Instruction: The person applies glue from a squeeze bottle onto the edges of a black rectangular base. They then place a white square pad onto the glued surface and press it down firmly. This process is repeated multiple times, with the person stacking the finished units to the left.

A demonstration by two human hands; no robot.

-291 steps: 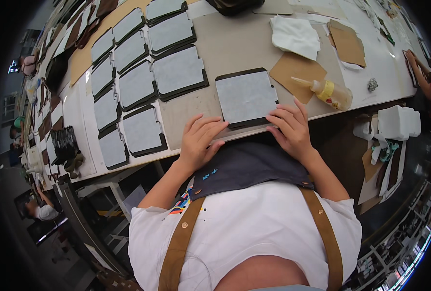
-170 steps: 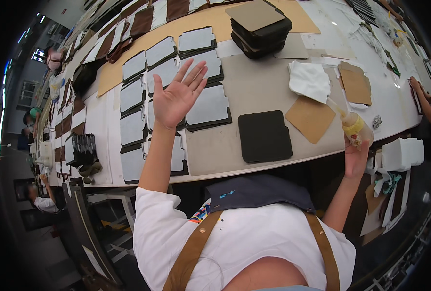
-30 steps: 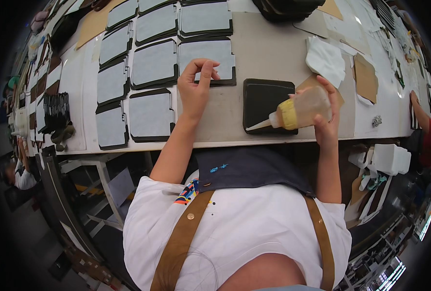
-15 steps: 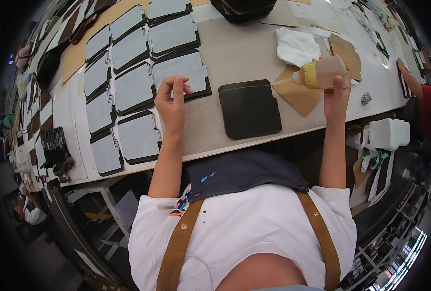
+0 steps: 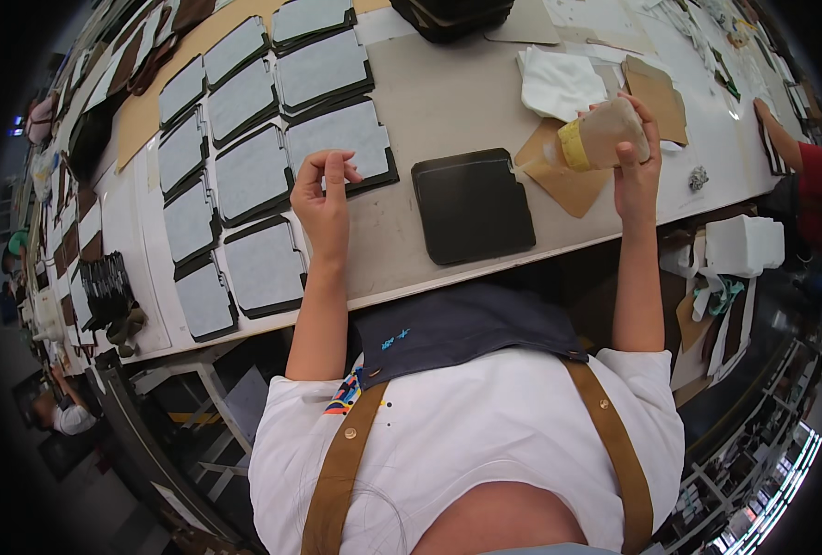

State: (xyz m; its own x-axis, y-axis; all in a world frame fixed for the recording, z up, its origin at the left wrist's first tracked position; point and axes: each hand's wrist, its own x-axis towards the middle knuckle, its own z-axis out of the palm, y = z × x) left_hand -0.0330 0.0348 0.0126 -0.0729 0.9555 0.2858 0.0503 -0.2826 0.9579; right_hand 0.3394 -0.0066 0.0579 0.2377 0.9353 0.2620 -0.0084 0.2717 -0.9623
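Note:
My right hand (image 5: 635, 171) grips a cloudy, translucent squeeze bottle (image 5: 614, 134) with a yellow band round its neck. The bottle is tilted on its side, its narrow nozzle pointing left at the upper right edge of a dark, flat panel (image 5: 474, 208). Whether the tip touches the panel, I cannot tell. That panel lies alone on the grey work surface in front of me, a notch in its right side. Left of it, my left hand (image 5: 326, 199) hovers with loosely curled fingers and nothing visible in them, over the corner of a grey-faced panel (image 5: 332, 134).
Several stacks of grey-faced, black-edged panels (image 5: 253, 166) stand in rows on the left. A dark stack (image 5: 452, 18) sits at the far edge. White cloth (image 5: 559, 83) and brown card pieces (image 5: 656, 97) lie to the right. Another person's arm (image 5: 781, 139) rests at the far right.
My right hand has tipped the bottle further and brought its nozzle left to the dark panel's edge. The left hand has hardly moved. The view has shifted slightly.

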